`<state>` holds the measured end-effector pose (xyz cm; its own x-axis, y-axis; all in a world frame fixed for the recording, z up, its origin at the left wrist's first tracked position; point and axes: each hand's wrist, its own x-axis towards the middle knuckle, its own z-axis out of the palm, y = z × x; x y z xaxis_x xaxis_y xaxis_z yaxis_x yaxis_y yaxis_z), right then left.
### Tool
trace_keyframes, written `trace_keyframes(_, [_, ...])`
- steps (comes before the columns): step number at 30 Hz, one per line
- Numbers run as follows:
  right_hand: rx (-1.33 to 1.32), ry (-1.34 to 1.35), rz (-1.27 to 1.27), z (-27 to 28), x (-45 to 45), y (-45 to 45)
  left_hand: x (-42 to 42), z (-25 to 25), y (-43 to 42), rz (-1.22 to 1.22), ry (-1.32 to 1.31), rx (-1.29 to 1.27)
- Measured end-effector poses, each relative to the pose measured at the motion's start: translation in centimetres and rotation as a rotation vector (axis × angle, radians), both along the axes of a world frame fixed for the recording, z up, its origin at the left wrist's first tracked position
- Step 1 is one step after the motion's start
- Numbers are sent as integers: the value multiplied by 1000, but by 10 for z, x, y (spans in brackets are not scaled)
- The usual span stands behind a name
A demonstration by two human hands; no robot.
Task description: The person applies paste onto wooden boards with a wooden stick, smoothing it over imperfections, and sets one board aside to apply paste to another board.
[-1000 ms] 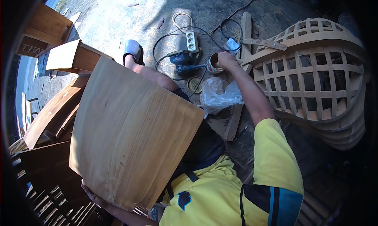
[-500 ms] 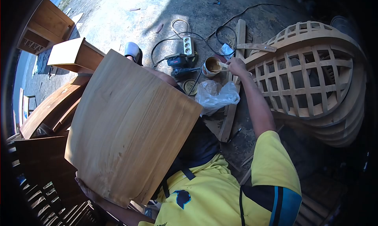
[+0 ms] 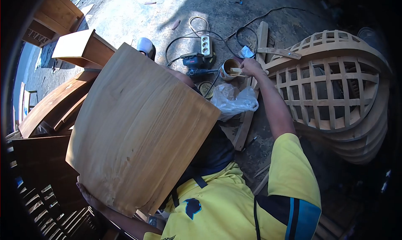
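Observation:
A large curved-edge wooden panel [image 3: 138, 131] is tilted across my lap, its grain and a few dark knots showing. My left hand [image 3: 86, 195] grips its lower left edge; part of the fingers is behind the board. Farther out, my right hand [image 3: 252, 67] is closed around a pale flat spatula [image 3: 236, 71], whose end reaches into the mouth of a tin can [image 3: 228, 68]. Brownish paste coats the inside of the can. Just below stands a round lid or shallow tin [image 3: 205, 89], beside a crumpled clear plastic bag [image 3: 234, 102].
A power sander [image 3: 196, 62] lies by a white power strip [image 3: 205, 45], with cables looping over the floor. At right stands a woven-slat wooden frame [image 3: 331, 93], next to wooden bars [image 3: 245, 131]. Wooden furniture pieces [image 3: 79, 47] are stacked at left.
The view has shifted slightly, so the floor items sit a little differently. My right hand keeps the spatula at the can, its end now farther into the mouth. My left hand stays on the panel.

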<state>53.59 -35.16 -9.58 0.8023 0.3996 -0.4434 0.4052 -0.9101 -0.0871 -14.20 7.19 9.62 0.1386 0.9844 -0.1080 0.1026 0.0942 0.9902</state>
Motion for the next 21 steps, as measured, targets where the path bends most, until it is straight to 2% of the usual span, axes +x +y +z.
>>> trace_keyframes(2, [44,8,-12,4,6,-25,-25,-18,21,-63,78,93])
trace_keyframes(4, [246,80,-139,26,-2,-46,-18,-14,18,-116,150,188])
trace_keyframes(5, [358,80,-121,33,-6,-56,-1,-3,8,-125,1,62])
trace_keyframes(6, [499,191,-282,55,-20,-61,17,7,-4,-115,-145,-59])
trace_keyframes(8, [782,288,-332,94,-53,-61,29,12,-12,-43,-270,-172])
trace_keyframes(9, [897,357,-366,127,-80,-49,26,13,-13,-49,-245,-140])
trace_keyframes(10, [972,380,-330,146,-100,-42,26,9,-10,-58,-347,-144])
trace_keyframes(14, [1137,470,-97,219,-214,13,40,14,-15,-53,-382,-63])
trace_keyframes(16, [1144,481,-58,232,-267,43,46,17,-16,-99,-406,-66])
trace_keyframes(18, [1027,311,302,231,-295,62,50,20,-18,-94,-434,-87])
trace_keyframes(21, [973,279,392,242,-335,88,52,24,-21,-103,-469,-112])
